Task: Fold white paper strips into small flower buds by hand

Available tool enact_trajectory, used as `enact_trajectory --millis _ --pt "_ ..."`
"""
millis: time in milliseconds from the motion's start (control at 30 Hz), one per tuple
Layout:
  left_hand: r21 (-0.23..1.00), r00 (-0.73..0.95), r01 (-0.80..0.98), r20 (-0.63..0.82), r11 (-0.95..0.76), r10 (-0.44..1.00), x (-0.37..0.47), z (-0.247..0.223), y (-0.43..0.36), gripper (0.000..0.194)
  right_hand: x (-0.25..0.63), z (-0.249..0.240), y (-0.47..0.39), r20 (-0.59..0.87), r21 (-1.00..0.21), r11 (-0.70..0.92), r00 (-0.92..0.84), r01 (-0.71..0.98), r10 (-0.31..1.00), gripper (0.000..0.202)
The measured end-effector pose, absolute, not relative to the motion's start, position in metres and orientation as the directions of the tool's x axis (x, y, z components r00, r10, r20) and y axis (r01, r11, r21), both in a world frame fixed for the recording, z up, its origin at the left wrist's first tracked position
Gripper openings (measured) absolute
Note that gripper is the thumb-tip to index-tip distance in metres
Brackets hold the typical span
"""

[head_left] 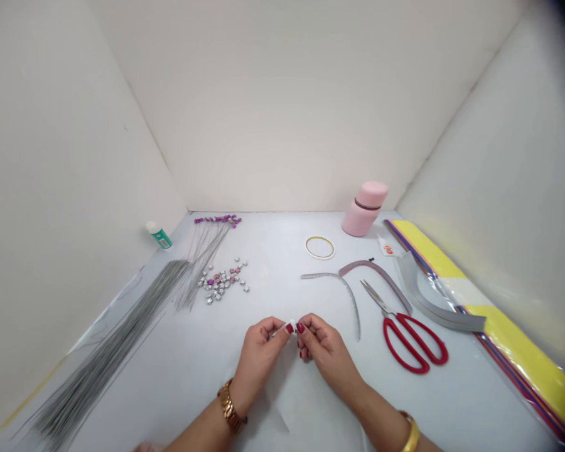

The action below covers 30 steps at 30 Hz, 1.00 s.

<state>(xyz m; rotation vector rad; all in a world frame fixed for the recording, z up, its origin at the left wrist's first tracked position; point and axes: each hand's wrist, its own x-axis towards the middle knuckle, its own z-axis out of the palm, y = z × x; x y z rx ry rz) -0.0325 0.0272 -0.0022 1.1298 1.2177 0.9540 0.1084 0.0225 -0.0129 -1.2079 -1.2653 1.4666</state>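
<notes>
Near the front middle of the table, my left hand (262,345) and my right hand (321,346) meet, each closed in a pinch. Between the thumb tips is a small whitish folded paper piece (292,324), mostly covered by my fingers. Its exact shape is too small to make out. Up and left of my hands lies a loose cluster of small silver, pink and purple folded paper stars (220,285). Red-handled scissors (405,336) lie to the right of my right hand, blades pointing away. Closer to that hand are curved grey paper strips (353,301).
At left lie a bundle of grey wires (117,345), wire stems with purple tips (216,220) and a green-and-white glue stick (160,236). A tape ring (319,247), pink flask (365,210), small white glue bottle (386,247), grey strip bundle (433,307) and packaged coloured sheets (508,336) occupy the right.
</notes>
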Motion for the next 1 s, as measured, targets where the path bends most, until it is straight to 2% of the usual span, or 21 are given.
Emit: enact_trajectory --millis 200,333,500,667,800,900,1000 --pt "0.978 0.125 0.015 -0.208 0.208 0.97 -0.0331 -0.0063 0.0284 0.023 0.1093 -0.0113 0.022 -0.138 -0.99 -0.132 -0.186 0.043 0.973 0.022" --pt "0.975 0.131 0.038 -0.223 0.22 0.966 -0.0335 -0.0053 0.0285 0.03 0.1092 -0.0104 0.0221 -0.133 -0.991 -0.126 -0.192 0.05 0.972 0.023" --pt "0.989 0.109 0.072 -0.138 0.131 0.984 -0.034 0.0001 0.0269 0.014 0.1102 -0.0098 0.0207 -0.078 -0.989 -0.048 -0.218 0.14 0.973 0.018" --pt "0.937 0.158 -0.11 -0.313 0.332 0.936 -0.0327 0.0014 0.0267 0.016 0.1123 -0.0089 0.0195 0.086 -0.927 0.162 -0.229 0.337 0.97 0.018" --pt "0.893 0.189 -0.2 -0.368 0.402 0.91 -0.0321 0.0029 0.0276 0.02 0.1118 -0.0094 0.0204 0.005 -0.975 0.06 -0.251 0.212 0.968 0.019" --pt "0.891 0.188 -0.212 -0.366 0.402 0.911 -0.0329 0.003 0.0285 0.023 0.1105 -0.0088 0.0215 -0.084 -0.994 -0.062 -0.265 0.093 0.961 0.023" --pt "0.897 0.175 -0.216 -0.353 0.386 0.919 -0.0334 0.0024 0.0293 0.024 0.1099 -0.0081 0.0224 -0.121 -0.993 -0.11 -0.292 0.052 0.949 0.02"
